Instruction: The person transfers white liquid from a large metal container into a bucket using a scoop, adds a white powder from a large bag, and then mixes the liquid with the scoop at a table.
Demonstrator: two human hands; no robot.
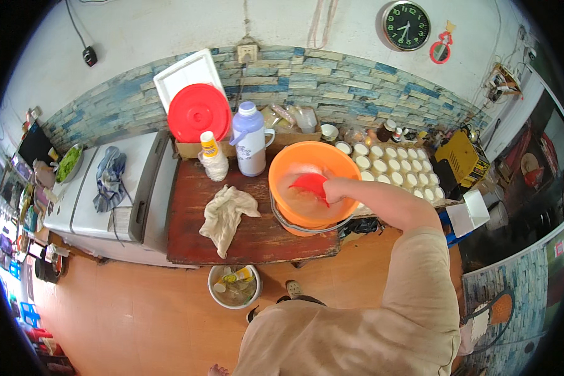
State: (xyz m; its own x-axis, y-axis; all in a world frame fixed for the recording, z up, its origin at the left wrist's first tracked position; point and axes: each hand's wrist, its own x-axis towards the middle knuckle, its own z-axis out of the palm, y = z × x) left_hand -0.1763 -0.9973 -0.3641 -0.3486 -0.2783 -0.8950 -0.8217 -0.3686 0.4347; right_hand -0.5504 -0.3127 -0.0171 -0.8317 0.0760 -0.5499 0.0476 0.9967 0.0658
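Observation:
My right hand (334, 189) reaches into an orange plastic bucket (282, 217) and grips a red plastic scoop (308, 182). Cloudy, pale liquid (296, 202) surrounds the scoop, which is partly sunk in it. The bucket, with its wire handle lowered at the front, stands at the right end of a worn red wooden table (272, 251). Only the fingers of my left hand (218, 370) show at the bottom edge, away from the table. To the bucket's left lie a crumpled cream cloth (226, 216) and a lilac thermos flask (250, 141).
Many lidded cups (397, 165) stand in rows right of the bucket. A wrapped cup stack (212, 162) and a red round lid (199, 113) are at the back left. A chest freezer (89, 197) adjoins the table. On the floor sits a waste bin (235, 293).

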